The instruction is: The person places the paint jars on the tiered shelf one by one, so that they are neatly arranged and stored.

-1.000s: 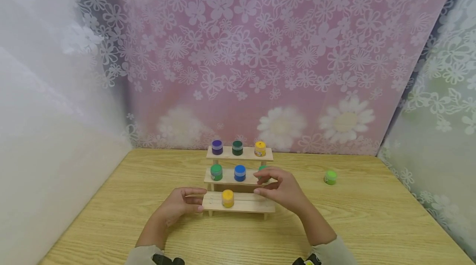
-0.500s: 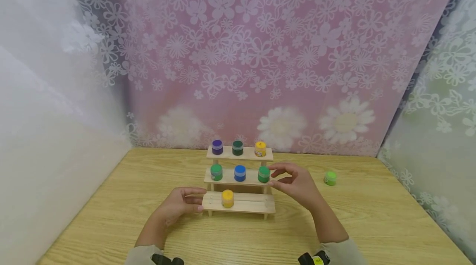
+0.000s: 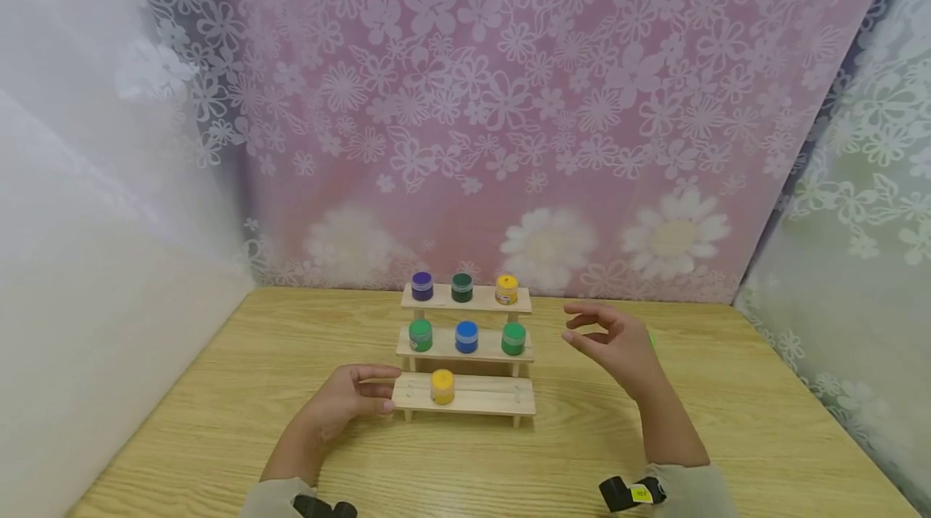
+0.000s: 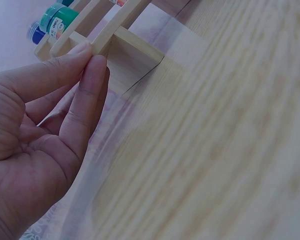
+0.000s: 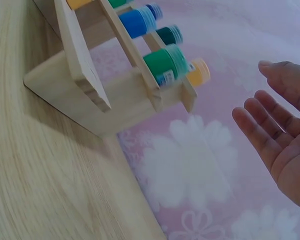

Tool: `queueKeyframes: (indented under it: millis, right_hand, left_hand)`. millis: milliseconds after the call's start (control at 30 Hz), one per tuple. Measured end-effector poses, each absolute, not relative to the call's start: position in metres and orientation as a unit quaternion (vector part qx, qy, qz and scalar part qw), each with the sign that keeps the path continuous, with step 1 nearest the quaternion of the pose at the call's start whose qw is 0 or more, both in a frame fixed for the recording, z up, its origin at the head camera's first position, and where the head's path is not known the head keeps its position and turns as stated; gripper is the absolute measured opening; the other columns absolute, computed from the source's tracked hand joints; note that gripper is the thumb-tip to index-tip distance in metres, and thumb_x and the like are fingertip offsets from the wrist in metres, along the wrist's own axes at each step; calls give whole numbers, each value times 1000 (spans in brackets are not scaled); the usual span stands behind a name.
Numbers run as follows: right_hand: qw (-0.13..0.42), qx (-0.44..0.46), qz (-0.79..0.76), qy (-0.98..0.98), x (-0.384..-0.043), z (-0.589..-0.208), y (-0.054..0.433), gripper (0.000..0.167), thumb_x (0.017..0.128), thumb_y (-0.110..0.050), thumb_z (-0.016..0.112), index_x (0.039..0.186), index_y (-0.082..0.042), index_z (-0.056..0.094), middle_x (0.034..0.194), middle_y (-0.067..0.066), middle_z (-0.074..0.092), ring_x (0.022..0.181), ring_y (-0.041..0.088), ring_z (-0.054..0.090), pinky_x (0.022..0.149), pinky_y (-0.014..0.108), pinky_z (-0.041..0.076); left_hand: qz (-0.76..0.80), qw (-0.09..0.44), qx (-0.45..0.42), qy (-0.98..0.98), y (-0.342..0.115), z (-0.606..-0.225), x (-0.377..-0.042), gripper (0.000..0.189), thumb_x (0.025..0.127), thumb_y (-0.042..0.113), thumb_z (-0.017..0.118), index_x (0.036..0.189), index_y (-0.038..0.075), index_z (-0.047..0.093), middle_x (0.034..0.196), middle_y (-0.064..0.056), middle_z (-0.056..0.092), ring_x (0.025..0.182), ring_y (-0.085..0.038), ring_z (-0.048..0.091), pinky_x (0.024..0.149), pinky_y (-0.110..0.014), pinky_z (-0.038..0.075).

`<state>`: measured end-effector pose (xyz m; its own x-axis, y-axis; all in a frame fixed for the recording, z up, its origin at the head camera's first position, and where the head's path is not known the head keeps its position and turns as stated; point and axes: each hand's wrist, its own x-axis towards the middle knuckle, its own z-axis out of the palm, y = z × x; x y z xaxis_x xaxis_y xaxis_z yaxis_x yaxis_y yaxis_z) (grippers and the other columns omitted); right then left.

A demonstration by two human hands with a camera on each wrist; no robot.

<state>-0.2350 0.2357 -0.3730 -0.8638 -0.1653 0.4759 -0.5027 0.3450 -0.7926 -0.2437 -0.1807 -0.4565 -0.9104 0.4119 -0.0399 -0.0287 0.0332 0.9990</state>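
Note:
A three-tier wooden display stand (image 3: 483,402) holds small paint jars. At the lowest tier's left end, my left hand (image 3: 347,402) pinches the board between thumb and fingers, close up in the left wrist view (image 4: 45,120). To the right of the stand, my right hand (image 3: 618,347) is raised with nothing in it, fingers slightly bent and apart from the thumb. The green jar (image 3: 513,339) at the middle tier's right end is the jar on the stand nearest to it. Behind the right hand, a light green jar (image 3: 652,343) is almost wholly hidden.
On the top tier are purple (image 3: 422,286), dark green (image 3: 461,288) and yellow (image 3: 507,289) jars. Another green jar (image 3: 420,335) and a blue jar (image 3: 466,337) share the middle tier. A yellow jar (image 3: 442,387) sits on the lowest. Floral cloth (image 3: 436,138) backs the table (image 3: 182,421).
My right hand has drawn away from the green jar on the middle tier, moving right, and now covers most of the light green jar. My left hand keeps its place on the stand.

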Motion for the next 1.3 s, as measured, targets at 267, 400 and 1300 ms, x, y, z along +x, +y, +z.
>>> queueKeyframes:
  millis: [267,400,1300]
  right_hand:
    - [175,181,510,-822,-236,-372,252,36,90,-17,73,124,-8,66,120,6,62,102,17,62,81,20,55]
    - [180,159,502,-831,-235,-370,260,38,90,-21,73,125,-8,65,123,7,61,103,15,61,81,18,53]
    - [192,22,485,-853,-236,-382,315,55,90,-38,70,139,-16,56,143,12,45,118,29,52,81,17,51]
  left_hand:
    - [682,164,142,698,-182,-458,-244,56,81,0,78,131,-9,55,120,-22,64,105,-26,64,81,-36,57]
    - [680,162,141,701,-182,-457,-243,56,81,0,78,131,-9,56,121,-22,63,106,-27,63,82,-36,57]
    - [679,164,143,701,-181,-457,-244,56,80,-1,78,131,-9,55,120,-21,64,105,-27,64,82,-35,57]
